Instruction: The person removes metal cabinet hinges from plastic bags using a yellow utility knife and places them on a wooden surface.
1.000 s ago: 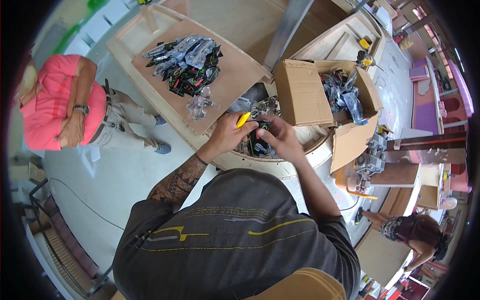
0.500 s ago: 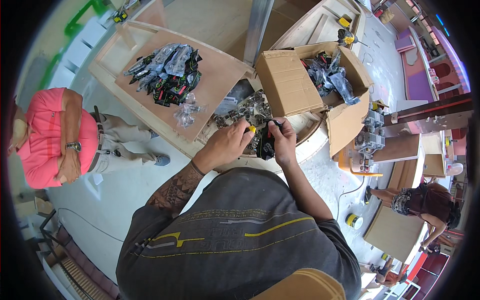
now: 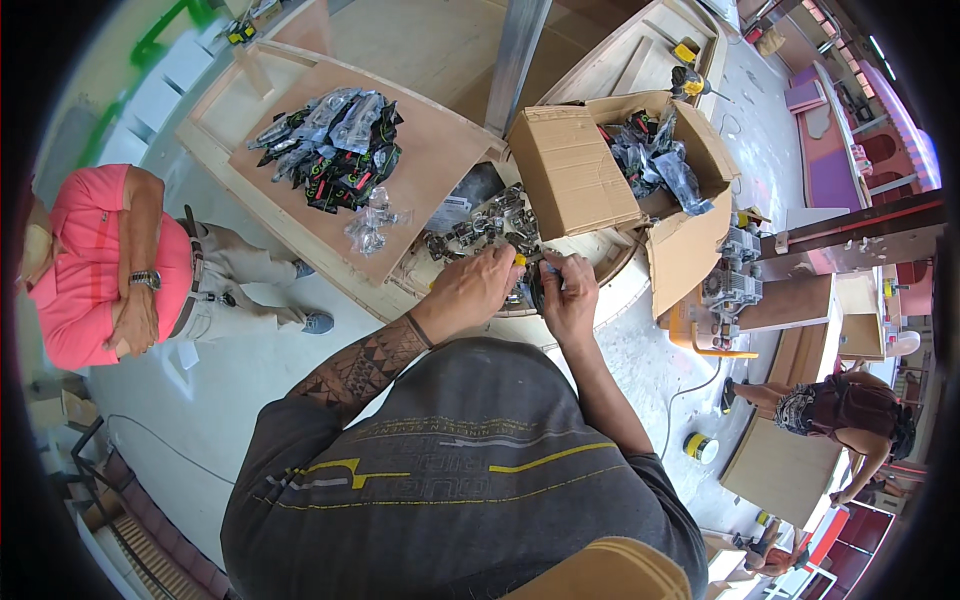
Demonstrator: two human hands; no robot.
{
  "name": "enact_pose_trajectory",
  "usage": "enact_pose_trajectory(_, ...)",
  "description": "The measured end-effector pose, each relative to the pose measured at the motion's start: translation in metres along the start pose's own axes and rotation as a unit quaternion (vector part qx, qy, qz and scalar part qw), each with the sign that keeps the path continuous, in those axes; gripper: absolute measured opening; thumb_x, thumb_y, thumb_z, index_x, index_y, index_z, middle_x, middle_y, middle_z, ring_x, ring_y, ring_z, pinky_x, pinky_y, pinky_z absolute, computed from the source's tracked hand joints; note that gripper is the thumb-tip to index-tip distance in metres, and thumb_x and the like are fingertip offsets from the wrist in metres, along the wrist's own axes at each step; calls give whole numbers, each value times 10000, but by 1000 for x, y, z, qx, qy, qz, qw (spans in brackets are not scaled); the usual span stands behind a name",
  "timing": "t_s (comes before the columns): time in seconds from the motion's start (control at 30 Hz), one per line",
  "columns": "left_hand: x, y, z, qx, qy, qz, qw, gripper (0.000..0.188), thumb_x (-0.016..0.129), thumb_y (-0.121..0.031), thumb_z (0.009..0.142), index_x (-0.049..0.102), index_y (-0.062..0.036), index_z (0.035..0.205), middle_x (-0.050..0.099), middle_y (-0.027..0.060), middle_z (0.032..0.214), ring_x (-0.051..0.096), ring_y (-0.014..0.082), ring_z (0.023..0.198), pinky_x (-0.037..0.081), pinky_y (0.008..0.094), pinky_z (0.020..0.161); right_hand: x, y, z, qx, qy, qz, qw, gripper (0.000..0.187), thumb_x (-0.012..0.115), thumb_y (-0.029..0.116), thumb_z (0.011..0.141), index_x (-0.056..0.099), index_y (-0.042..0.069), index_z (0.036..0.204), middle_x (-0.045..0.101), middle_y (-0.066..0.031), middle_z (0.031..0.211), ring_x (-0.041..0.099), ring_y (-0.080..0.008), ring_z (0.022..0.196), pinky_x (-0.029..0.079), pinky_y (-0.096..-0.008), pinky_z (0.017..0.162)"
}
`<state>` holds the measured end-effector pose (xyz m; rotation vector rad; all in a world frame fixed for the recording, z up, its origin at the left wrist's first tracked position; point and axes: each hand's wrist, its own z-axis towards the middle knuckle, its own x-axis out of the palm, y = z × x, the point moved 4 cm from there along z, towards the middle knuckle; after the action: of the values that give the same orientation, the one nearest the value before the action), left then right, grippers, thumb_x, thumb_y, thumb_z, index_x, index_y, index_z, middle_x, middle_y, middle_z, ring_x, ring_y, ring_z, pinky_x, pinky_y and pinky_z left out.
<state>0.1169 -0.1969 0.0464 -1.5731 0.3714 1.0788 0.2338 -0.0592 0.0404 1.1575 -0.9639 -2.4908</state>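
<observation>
Dark packet (image 3: 538, 290) — turned edge-on since a moment ago.
Left hand (image 3: 478, 292) grips a yellow tool (image 3: 520, 260); right hand (image 3: 573, 298) pinches the packet, near side of the metal fittings (image 3: 490, 228) — seemingly within the tool's reach.

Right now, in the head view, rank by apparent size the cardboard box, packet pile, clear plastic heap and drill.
1. Cardboard box
2. Packet pile
3. Clear plastic heap
4. Drill; it lies farther off, so true size is unsure

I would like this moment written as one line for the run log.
left hand: holds yellow tool, mostly hidden | right hand: holds dark packet, partly hidden | ahead: metal parts | beyond: open cardboard box, packet heap
</observation>
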Motion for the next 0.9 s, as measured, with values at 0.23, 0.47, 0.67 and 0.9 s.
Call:
enact_pose_trajectory(0.23,-5,72,13,-137,0,-15,991,316,466,-293,1117,602,-15,1052,716,237,1000,700,442,982,550,538,822,-24,37,-3,49,7,202,978,84,713,32,974,706,12,1056,659,-57,859,573,-179,767,466,-313,740)
enact_pose_trajectory(0.47,-24,6,29,18,-21,-321,947,360,711,-315,1016,674,-7,1200,744,54,924,696,155,862,542,321,823,-4,-9,-4,281,42,406,868,125,617,127,1090,686,24,1073,623,39,855,508,-35,751,430,-218,698)
enact_pose_trajectory(0.67,17,25,21,-238,103,-553,792,166,727,-209,1000,698,-51,1041,597,-38,758,527,45,640,419,249,550,19,-18,-14,308,83,392,863,261,657,222,1078,619,17,1235,661,-6,1029,594,-90,902,491,-266,812)
enact_pose_trajectory(0.9,25,35,16,-173,-10,-386,906,213,698,-232,1003,685,-20,1010,636,81,727,631,196,669,473,360,591,18,3,-12,232,197,53,951,670,815,216,751,501,-104,1249,700,-309,969,723,-467,921,584,-499,830)
